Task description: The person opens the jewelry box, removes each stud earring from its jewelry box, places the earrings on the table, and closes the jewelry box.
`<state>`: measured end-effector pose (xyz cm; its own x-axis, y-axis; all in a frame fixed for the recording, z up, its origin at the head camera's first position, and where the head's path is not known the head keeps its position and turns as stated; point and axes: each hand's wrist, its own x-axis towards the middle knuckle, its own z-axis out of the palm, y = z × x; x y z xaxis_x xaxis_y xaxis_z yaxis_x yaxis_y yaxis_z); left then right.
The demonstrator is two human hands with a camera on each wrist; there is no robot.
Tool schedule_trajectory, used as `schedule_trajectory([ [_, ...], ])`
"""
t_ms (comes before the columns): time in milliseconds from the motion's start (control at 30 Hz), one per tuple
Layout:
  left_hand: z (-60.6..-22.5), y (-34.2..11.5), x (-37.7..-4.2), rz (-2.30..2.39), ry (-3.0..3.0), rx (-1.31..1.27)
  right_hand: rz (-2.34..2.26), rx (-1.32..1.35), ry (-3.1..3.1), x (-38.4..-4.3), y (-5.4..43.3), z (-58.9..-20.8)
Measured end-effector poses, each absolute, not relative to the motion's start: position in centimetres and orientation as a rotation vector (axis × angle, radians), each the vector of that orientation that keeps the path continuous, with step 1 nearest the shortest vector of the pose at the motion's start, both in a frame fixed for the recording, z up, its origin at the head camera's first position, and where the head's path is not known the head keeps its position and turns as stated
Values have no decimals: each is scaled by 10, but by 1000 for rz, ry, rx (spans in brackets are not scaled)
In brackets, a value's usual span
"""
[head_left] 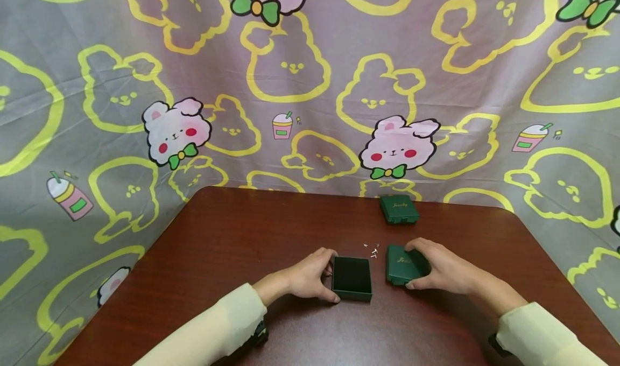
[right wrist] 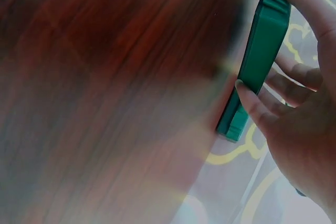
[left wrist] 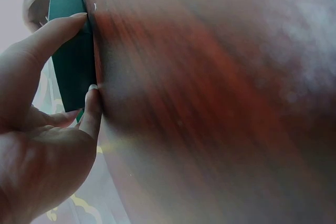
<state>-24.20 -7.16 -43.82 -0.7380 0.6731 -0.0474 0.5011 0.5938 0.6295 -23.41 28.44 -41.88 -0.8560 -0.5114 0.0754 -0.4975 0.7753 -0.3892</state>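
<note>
My left hand (head_left: 310, 276) grips the left side of a square box base (head_left: 352, 292), dark green outside with a black inside facing up. In the left wrist view, the thumb and fingers clasp this box base (left wrist: 72, 66) at its edges. To its right, my right hand (head_left: 448, 269) holds a green jewelry box (head_left: 396, 269) with gold lettering on top, thumb at the front corner and fingers at the back. The right wrist view shows the side of that jewelry box (right wrist: 262, 45) between thumb and fingers. Tiny silvery pieces (head_left: 374, 252) lie just behind the gap between the boxes.
Another green box (head_left: 399, 209) with gold lettering sits farther back, near the table's rear edge. The reddish-brown table (head_left: 232, 231) meets a grey cloth backdrop (head_left: 319, 48) printed with cartoon animals at the back and sides.
</note>
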Motion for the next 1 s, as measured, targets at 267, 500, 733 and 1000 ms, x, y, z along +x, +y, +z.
schedule_trajectory([
  [267,-439,-72,-242,885,2546,963,-624,-858,2894,-231,279,-417],
  [500,-439,-71,-242,888,2539,952,-640,-918,2893,-227,272,-414],
  [733,-438,-71,-241,896,2532,945,-665,-979,2895,-223,263,-410],
  [1000,-437,-71,-242,893,2544,961,-676,-1035,2885,-217,249,-403],
])
